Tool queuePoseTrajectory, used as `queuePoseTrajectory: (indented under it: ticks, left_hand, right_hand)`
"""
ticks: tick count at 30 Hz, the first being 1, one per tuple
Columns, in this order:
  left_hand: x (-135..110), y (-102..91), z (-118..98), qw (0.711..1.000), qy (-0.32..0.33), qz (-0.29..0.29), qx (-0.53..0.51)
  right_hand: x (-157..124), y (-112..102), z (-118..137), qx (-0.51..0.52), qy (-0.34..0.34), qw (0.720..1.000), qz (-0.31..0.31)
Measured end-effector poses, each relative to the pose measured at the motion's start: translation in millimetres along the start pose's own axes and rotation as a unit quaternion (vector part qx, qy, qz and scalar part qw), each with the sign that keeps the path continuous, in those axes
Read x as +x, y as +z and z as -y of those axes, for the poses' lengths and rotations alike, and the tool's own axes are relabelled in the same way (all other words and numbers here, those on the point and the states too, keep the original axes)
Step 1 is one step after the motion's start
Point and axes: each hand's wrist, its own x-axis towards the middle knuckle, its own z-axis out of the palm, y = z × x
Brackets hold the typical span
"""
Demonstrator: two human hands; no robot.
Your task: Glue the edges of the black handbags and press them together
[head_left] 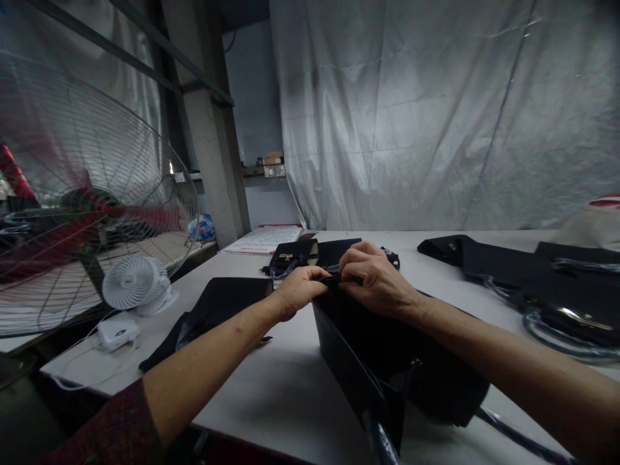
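A black handbag [346,352] stands open on the white table, its mouth facing up and toward me. Plastic-wrapped handles hang from its near side. At the bag's far end, my left hand [299,290] pinches the top edge between thumb and fingers. Close beside it, my right hand [372,278] has its fingers curled and closed on the same edge. The exact bit of edge between the fingers is partly hidden by the hands.
More black bags lie on the left [232,300], at the back [293,253] and on the right [513,268]. A small white fan [130,283] and a white box with a cable [117,331] sit at the left edge. A large caged fan [97,206] stands beyond. A printed sheet [261,239] lies behind.
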Motion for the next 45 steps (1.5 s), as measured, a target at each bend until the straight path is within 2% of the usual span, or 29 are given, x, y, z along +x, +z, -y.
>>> queuePoseTrajectory:
  ticks: [8, 14, 21, 25, 29, 31, 33, 36, 40, 43, 45]
  left_hand:
    - [2, -0.8, -1, 1.0, 0.002, 0.01, 0.026]
    - [2, -3.4, -1, 0.999, 0.012, 0.028, 0.039]
    - [6, -5.4, -4, 0.998, 0.009, 0.038, 0.059]
    - [16, -6.7, -4, 0.986, 0.033, 0.008, 0.161]
    - [20, -3.9, -10, 0.96, 0.04, -0.043, 0.275]
    - [19, -1.9, -13, 0.951, 0.038, -0.06, 0.299]
    - [18, -1.0, -15, 0.947, 0.045, -0.058, 0.312]
    - [20, -2.2, -14, 0.942, 0.063, -0.034, 0.327]
    - [29, -3.2, -16, 0.942, 0.077, 0.021, 0.326]
    - [37, 0.3, -23, 0.942, 0.087, 0.065, 0.317]
    - [41, 3.8, -28, 0.936, 0.077, 0.065, 0.337]
  right_hand:
    - [-3, -2, 0, 0.021, -0.038, 0.999, -0.022]
    - [-2, 0, -1, -0.008, 0.014, 1.0, -0.021]
    - [-2, 6, -2, -0.018, 0.039, 0.999, -0.024]
    - [0, 6, -4, -0.032, 0.065, 0.997, -0.022]
    - [6, -15, -10, -0.048, 0.145, 0.988, -0.021]
    - [7, -32, -14, -0.059, 0.217, 0.974, 0.0]
    - [4, -47, -15, -0.054, 0.277, 0.958, 0.049]
    - [-7, -57, -16, -0.015, 0.327, 0.935, 0.136]
    - [-20, -50, -20, 0.033, 0.343, 0.919, 0.193]
    - [-21, -42, -24, 0.049, 0.326, 0.924, 0.195]
    - [-18, -40, -26, 0.048, 0.318, 0.927, 0.195]
